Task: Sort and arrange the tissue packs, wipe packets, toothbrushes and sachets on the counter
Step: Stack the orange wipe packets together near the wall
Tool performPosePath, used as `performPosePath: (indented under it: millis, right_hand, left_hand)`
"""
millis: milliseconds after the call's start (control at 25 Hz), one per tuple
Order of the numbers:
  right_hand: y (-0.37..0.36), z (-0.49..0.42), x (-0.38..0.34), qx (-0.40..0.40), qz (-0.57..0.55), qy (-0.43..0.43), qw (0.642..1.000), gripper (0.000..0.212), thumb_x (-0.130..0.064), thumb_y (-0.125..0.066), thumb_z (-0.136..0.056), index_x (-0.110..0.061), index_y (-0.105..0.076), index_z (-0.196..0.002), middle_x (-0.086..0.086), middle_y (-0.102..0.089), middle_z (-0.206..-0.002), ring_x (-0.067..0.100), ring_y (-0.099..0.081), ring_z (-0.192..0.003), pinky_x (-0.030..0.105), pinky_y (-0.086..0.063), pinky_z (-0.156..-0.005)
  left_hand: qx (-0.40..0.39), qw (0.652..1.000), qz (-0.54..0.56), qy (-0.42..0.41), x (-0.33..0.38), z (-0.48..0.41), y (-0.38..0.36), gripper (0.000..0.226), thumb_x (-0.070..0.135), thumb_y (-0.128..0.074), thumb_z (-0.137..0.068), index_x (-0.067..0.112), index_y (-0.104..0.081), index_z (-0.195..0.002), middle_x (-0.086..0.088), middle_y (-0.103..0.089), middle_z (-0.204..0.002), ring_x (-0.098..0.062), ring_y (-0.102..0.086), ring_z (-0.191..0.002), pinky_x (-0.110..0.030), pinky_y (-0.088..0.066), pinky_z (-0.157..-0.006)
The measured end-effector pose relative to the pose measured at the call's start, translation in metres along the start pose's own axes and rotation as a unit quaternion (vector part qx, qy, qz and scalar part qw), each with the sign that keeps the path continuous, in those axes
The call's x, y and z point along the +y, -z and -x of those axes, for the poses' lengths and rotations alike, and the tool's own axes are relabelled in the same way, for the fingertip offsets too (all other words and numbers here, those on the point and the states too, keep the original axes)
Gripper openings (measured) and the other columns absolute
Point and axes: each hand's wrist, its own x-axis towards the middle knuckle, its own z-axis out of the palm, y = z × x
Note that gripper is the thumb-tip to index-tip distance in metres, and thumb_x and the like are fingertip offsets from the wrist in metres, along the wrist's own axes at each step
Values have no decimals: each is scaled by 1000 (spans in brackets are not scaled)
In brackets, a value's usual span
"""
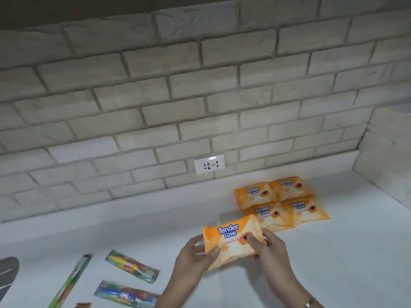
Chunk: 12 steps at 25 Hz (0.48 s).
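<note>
From my remote seat, reading the head view from left to right. At the eight o'clock edge sits a grey object [7, 276] that I cannot identify. Next to it, at seven o'clock, a green toothbrush [69, 283] lies at a slant on the white counter [333, 252], with a small sachet [82, 305] just beside its lower end, cut off by the frame. Further right lie two wrapped toothbrushes, an upper one [132, 266] and a lower one [124, 293]. They are near each other but neither lined up nor grouped with the green one.

At six o'clock the left hand [195, 254] grips the left end of an orange wipe packet [233, 238], thumb on the face and fingers behind. The right hand [269, 247] pinches its right end, thumb pressed on the printed front. The packet is held just above the counter, tilted, label up.

At four o'clock a block of four packets [281, 202] lies two by two, edges touching, close to the wall.

I judge the wipes nearly sorted, and the held packet looks bound for that block. The toothbrushes and sachet are not yet arranged, and I see no tissue packs here.
</note>
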Motion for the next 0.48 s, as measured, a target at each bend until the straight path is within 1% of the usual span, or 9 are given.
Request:
performPosePath:
  millis: [40, 80, 160, 200, 240, 320, 400, 480]
  right_hand:
    - [13, -4, -4, 5, -6, -3, 1000, 14, -8, -74, -91, -11, -75, -105, 8, -80, -96, 25, -77, -88, 45, -63, -78]
    - [25, -8, -6, 9, -13, -5, 1000, 16, -8, -75, -91, -11, -74, -107, 8, -80, -95, 24, -78, -86, 44, -63, -77]
    - [49, -16, -12, 20, -28, -6, 999, 20, -8, -76, -90, -13, -70, -109, 8, -80, -92, 25, -78, -83, 40, -62, -71]
    - [60, -20, -15, 27, -34, -7, 999, 22, -8, -76, -90, -13, -67, -109, 9, -80, -91, 25, -78, -81, 36, -60, -66]
    - [72, -25, -16, 36, -41, -9, 998, 23, -9, -77, -89, -12, -63, -109, 10, -80, -91, 25, -78, -79, 33, -58, -63]
    - [95, -35, -19, 54, -48, -13, 997, 25, -11, -77, -90, -10, -59, -107, 11, -80, -91, 24, -78, -77, 32, -56, -63]
    - [110, -43, -20, 67, -51, -19, 996, 24, -11, -75, -91, -10, -58, -107, 11, -80, -92, 26, -78, -79, 37, -57, -68]
    - [130, -53, -20, 82, -51, -27, 995, 18, -6, -70, -94, -10, -60, -109, 12, -78, -96, 30, -77, -87, 41, -59, -75]
  left_hand:
    - [-21, 999, 21, 23, 4, 0, -17, 78, 55, -88, -57, 16, -67, -122, -4, -79, -100, -20, -77, -89, -39, -63, -81]
    - [-30, 998, 34, 37, 8, 0, -35, 62, 47, -86, -67, 12, -70, -116, -6, -80, -94, -21, -77, -85, -41, -63, -82]
    - [-20, 997, 61, 54, 14, -2, -70, 34, 27, -82, -85, 5, -72, -109, -10, -80, -91, -22, -77, -81, -43, -63, -81]
    - [-12, 995, 74, 60, 17, -4, -86, 26, 20, -78, -89, 3, -72, -108, -11, -80, -90, -23, -77, -80, -42, -63, -79]
    - [-6, 995, 82, 63, 19, -6, -101, 20, 15, -76, -90, 3, -72, -106, -11, -80, -90, -24, -77, -81, -40, -63, -76]
    - [-1, 994, 89, 61, 25, -9, -129, 15, 13, -74, -91, 5, -72, -104, -9, -80, -90, -24, -78, -81, -33, -61, -70]
    - [4, 995, 84, 51, 28, -12, -148, 13, 13, -74, -91, 6, -72, -102, -6, -80, -89, -20, -78, -79, -25, -58, -65]
    - [7, 997, 62, 55, 28, -19, -171, 9, 13, -73, -93, 10, -74, -101, -3, -81, -89, -15, -77, -78, -20, -55, -61]
